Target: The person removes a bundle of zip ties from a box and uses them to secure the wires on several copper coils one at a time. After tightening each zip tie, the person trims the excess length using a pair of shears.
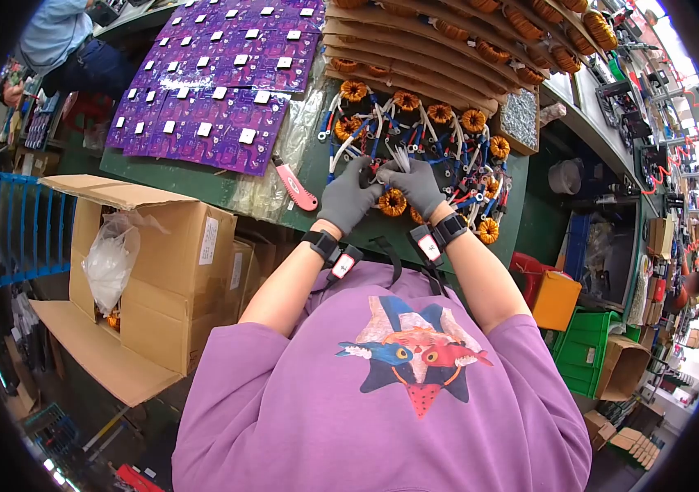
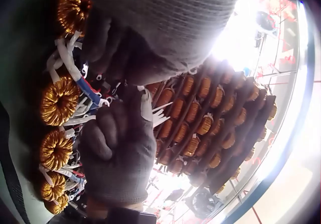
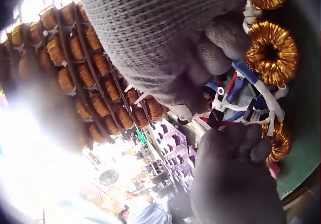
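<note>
Both hands wear grey gloves and work close together over a row of wire-wound ring coils [image 1: 392, 202] with lugged leads. My left hand [image 1: 350, 197] has its fingers curled at a small black piece [image 3: 216, 118] beside red and white leads; its fingertips partly hide what they pinch. The right hand [image 1: 417, 191] pinches a bunch of thin white strips [image 1: 399, 158], whose pointed ends stick out past the thumb in the left wrist view. Blue and white sleeved leads [image 3: 253, 81] run from a copper-coloured coil [image 3: 272, 53] to just beside the fingers.
Cardboard layers of more coils [image 1: 423, 49] are stacked behind the hands. Purple printed sheets with white squares [image 1: 218, 74] cover the left of the green table [image 1: 300, 148]. A pink-handled cutter [image 1: 295, 187] lies near the left hand. An open carton [image 1: 165, 287] stands left.
</note>
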`<state>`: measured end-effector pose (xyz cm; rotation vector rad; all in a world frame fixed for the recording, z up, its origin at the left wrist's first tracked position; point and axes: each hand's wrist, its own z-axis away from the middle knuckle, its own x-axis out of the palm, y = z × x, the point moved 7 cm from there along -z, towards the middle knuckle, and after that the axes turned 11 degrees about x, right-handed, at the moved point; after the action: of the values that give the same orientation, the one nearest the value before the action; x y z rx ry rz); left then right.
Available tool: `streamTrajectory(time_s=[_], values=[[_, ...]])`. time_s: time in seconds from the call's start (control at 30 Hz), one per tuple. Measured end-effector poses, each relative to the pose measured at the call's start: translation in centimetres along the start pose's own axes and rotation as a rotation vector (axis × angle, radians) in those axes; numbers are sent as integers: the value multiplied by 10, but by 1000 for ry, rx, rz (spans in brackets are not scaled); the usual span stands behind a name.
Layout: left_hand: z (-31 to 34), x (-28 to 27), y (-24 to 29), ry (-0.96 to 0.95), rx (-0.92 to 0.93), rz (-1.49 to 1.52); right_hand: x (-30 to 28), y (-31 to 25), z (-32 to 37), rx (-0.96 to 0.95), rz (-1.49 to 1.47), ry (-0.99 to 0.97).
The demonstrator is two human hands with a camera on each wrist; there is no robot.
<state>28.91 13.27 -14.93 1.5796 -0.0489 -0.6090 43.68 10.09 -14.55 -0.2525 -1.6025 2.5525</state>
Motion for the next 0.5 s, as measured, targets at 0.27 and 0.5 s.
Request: streamTrajectory(time_s=[0.27, 0.5], values=[[-16, 5, -11, -17, 88, -446, 17, 10, -1, 76, -127, -4], [13, -3, 22, 170, 180, -188, -65, 3, 44, 358, -102, 84]])
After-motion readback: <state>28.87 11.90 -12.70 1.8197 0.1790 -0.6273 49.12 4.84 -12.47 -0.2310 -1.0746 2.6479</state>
